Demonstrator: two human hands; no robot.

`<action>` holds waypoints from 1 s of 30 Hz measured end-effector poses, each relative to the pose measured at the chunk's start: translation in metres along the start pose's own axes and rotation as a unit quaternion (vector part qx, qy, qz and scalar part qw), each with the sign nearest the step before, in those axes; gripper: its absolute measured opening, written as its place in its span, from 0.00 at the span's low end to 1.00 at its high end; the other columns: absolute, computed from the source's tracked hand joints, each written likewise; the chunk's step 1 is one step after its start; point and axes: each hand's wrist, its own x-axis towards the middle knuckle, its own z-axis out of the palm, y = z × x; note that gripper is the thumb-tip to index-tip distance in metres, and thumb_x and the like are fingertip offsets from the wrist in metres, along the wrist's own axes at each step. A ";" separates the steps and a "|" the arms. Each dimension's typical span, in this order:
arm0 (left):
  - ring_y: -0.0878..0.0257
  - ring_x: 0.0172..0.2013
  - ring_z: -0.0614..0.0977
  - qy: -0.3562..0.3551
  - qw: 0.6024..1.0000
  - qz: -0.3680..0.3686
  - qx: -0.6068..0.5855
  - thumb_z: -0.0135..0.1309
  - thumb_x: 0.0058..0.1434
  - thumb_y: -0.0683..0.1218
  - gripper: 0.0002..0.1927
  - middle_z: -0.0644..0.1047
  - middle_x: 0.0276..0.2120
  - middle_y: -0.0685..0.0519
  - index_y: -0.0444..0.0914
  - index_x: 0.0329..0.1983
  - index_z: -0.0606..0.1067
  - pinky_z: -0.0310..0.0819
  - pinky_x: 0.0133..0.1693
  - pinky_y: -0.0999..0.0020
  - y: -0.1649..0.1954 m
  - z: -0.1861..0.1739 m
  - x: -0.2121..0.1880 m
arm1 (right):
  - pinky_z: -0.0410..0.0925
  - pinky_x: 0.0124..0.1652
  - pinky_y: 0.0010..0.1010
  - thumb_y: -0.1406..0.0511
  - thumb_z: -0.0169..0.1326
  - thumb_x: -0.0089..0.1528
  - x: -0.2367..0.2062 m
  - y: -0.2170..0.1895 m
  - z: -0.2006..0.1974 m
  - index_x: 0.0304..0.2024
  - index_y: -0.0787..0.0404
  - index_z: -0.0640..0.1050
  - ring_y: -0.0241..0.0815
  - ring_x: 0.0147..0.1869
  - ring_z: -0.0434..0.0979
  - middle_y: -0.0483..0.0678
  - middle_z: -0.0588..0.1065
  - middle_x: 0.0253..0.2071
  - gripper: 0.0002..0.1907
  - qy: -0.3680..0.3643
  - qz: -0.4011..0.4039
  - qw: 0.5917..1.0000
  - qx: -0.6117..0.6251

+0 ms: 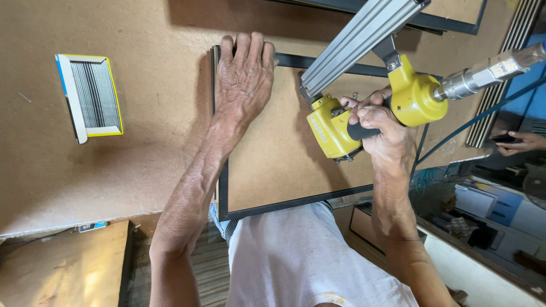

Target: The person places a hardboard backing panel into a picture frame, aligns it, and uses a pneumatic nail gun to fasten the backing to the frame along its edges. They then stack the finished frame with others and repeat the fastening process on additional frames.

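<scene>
A person in a white shirt leans over a brown tabletop (114,170), both bare hands at work on a dark frame (296,200) backed with brown board. The left hand (243,79) lies flat and open on the frame's far left corner, fingers spread over the edge, holding nothing. The right hand (382,132) is closed around the black grip of a yellow nail gun (335,129), whose nose points down at the board inside the frame, near its upper right part. A long grey metal magazine (364,40) runs up and away from the gun, and a silver coupling (489,71) joins its rear to a dark air hose (472,122).

Well to the left of the frame, apart from both hands, lies a small open box (91,96) (white rim, blue edge on one side, yellow on the others) filled with rows of grey metal fasteners. A small blue-and-white label (92,227) sits on the tabletop's near edge below it.

At the right edge, another person's hand (526,141) holds a dark flat object; what it is cannot be told.
</scene>
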 end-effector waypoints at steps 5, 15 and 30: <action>0.51 0.50 0.70 0.003 1.000 0.005 0.022 0.48 0.73 0.48 0.13 0.68 0.44 0.45 0.32 0.49 0.72 0.62 0.58 0.51 -0.001 -0.008 -0.001 | 0.70 0.63 0.62 0.77 0.50 0.55 -0.001 -0.005 0.015 0.41 0.62 0.71 0.47 0.34 0.76 0.47 0.71 0.30 0.12 0.009 -0.006 1.000 -0.024; 0.49 0.54 0.70 -0.009 1.000 -0.007 -0.010 0.50 0.74 0.51 0.18 0.70 0.48 0.43 0.30 0.53 0.74 0.58 0.63 0.46 -0.004 -0.005 -0.003 | 0.69 0.64 0.61 0.77 0.49 0.56 -0.001 0.011 -0.003 0.43 0.61 0.71 0.47 0.34 0.75 0.47 0.70 0.31 0.13 -0.046 -0.024 0.999 -0.013; 0.38 0.72 0.62 0.035 0.887 -0.255 -0.383 0.58 0.67 0.45 0.40 0.59 0.73 0.34 0.29 0.76 0.52 0.59 0.71 0.52 0.034 -0.056 -0.206 | 0.73 0.62 0.54 0.74 0.53 0.57 0.101 -0.004 0.042 0.31 0.61 0.70 0.43 0.34 0.77 0.47 0.70 0.24 0.06 -0.469 -0.064 0.856 -0.210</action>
